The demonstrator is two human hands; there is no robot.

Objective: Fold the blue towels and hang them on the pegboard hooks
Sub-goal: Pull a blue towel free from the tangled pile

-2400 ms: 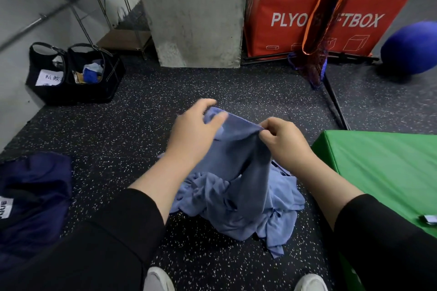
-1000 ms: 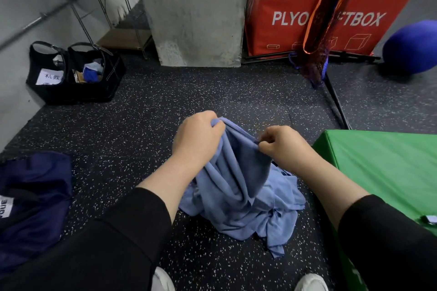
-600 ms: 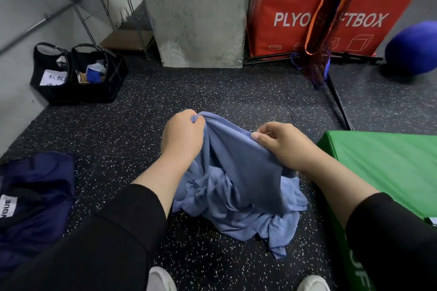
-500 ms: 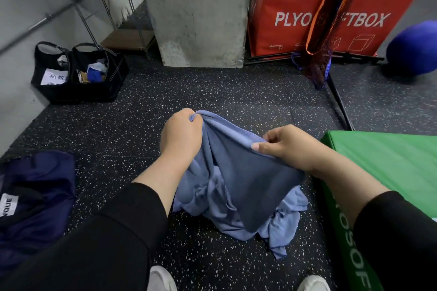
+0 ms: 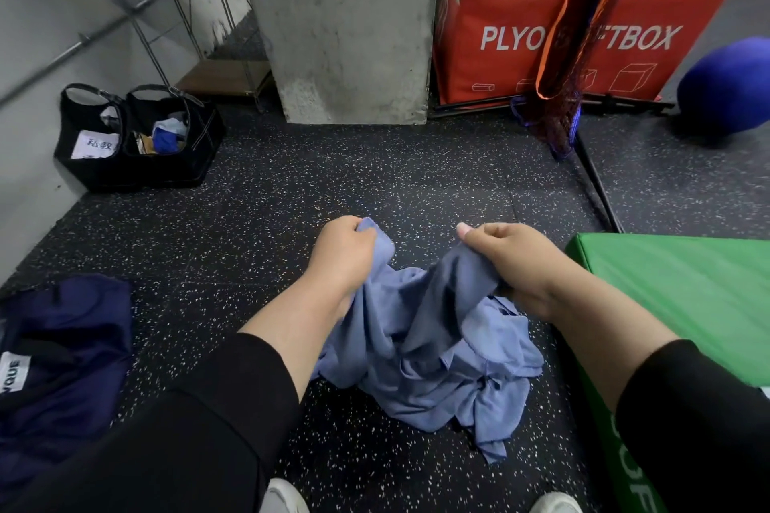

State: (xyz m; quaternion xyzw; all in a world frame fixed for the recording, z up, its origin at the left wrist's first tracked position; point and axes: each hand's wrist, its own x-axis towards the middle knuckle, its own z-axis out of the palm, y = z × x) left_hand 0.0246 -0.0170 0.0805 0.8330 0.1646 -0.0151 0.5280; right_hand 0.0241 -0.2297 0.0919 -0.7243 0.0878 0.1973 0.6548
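A crumpled pile of light blue towels [image 5: 429, 362] lies on the speckled black floor between my arms. My left hand [image 5: 343, 252] grips a bunched edge of the top towel, its corner sticking out above my fingers. My right hand [image 5: 506, 258] grips another part of the same towel, fingers curled round the cloth. The cloth sags in a dip between the two hands. No pegboard or hooks are in view.
A green mat [image 5: 683, 304] lies at my right. A dark navy bag [image 5: 58, 350] sits at the left. Two black tote bags [image 5: 137, 137] stand by the wall, with a concrete pillar [image 5: 346, 25], red plyo box [image 5: 541, 25], hanging net [image 5: 571, 46] and blue ball [image 5: 729, 87] beyond.
My hands have drawn apart along the towel's edge, the right one moving right. The cloth, held taut between them before, now hangs slack in the middle.
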